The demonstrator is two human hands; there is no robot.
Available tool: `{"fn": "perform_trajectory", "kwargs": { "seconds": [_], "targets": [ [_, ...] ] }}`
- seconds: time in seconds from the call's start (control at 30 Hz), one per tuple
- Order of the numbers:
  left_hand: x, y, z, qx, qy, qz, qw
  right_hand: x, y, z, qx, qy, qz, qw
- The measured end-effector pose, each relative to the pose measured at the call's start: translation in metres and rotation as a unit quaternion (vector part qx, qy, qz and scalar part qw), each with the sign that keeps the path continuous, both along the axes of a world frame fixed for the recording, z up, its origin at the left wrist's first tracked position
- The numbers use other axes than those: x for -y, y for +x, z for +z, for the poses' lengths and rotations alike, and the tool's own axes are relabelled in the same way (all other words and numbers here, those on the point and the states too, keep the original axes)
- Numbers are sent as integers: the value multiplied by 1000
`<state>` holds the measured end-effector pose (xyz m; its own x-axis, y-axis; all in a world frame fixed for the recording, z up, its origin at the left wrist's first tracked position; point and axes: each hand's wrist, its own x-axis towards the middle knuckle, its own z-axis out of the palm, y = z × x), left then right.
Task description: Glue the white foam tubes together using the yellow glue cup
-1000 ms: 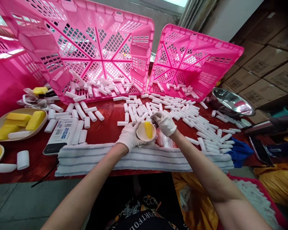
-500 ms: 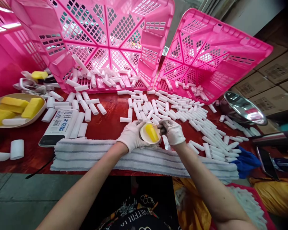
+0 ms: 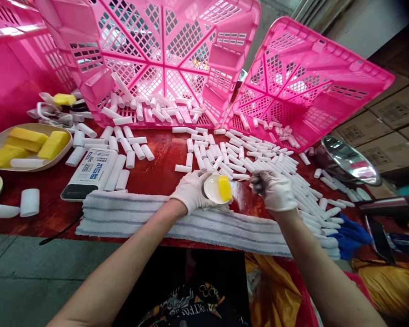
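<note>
My left hand [image 3: 191, 191], in a white glove, is closed around a small round white dish [image 3: 211, 190]. A yellow sponge-like block [image 3: 225, 189] lies at the right side of that dish. To the right of it, my gloved right hand [image 3: 277, 190] pinches a thin stick [image 3: 244, 179] that points left toward the dish; its fingertips are darkly stained. Many white cylinders [image 3: 238, 160] lie just beyond both hands. Under my left wrist is a folded striped towel [image 3: 129, 215] along the table edge.
Pink perforated baskets [image 3: 163, 68] lean behind the cylinders, some of which lie inside. At left are a plate [image 3: 65, 150] with yellow blocks, a white-and-black box-like device [image 3: 88, 175] and more cylinders. A metal bowl [image 3: 351, 159] and a blue cloth [image 3: 352, 234] are at right.
My right hand has moved right, away from the dish, with the stick still in its fingers. The yellow block now shows farther right in the dish. The whole view has shifted slightly.
</note>
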<state>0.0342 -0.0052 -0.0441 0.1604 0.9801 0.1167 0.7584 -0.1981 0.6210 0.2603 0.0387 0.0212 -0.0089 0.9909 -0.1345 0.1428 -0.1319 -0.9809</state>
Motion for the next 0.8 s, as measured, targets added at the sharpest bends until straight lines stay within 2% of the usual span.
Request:
{"fn": "perform_trajectory", "kwargs": {
  "seconds": [0.1, 0.17, 0.23, 0.3, 0.37, 0.43, 0.53, 0.6, 0.7, 0.8],
  "targets": [
    [0, -1, 3, -16, -13, -3, 1000, 19, -32, 7, 140, 76, 52, 986],
    [-1, -2, 4, -25, -24, -3, 999, 24, -51, 2, 224, 134, 100, 960],
    [-1, -2, 3, -22, -26, -2, 999, 23, -59, -8, 251, 146, 115, 950],
    [-1, -2, 1, -8, -17, -5, 1000, 18, -56, -18, 186, 87, 82, 975],
    [-1, -2, -2, 7, -2, -9, 1000, 13, -45, -26, 50, -1, 33, 998],
    [-1, -2, -4, 14, 9, -9, 1000, 10, -33, -31, -93, -90, -11, 992],
    [-1, -2, -5, 20, 17, -13, 1000, 10, -23, -39, -221, -195, -66, 953],
    [-1, -3, -5, 19, 15, -14, 1000, 13, -24, -46, -253, -213, -81, 940],
    [-1, -2, -4, 1, 6, -6, 1000, 17, -28, -54, -253, -194, -75, 945],
    [-1, -2, -4, -14, -4, 0, 1000, 17, -19, -54, -230, -213, -78, 946]
  ]
}}
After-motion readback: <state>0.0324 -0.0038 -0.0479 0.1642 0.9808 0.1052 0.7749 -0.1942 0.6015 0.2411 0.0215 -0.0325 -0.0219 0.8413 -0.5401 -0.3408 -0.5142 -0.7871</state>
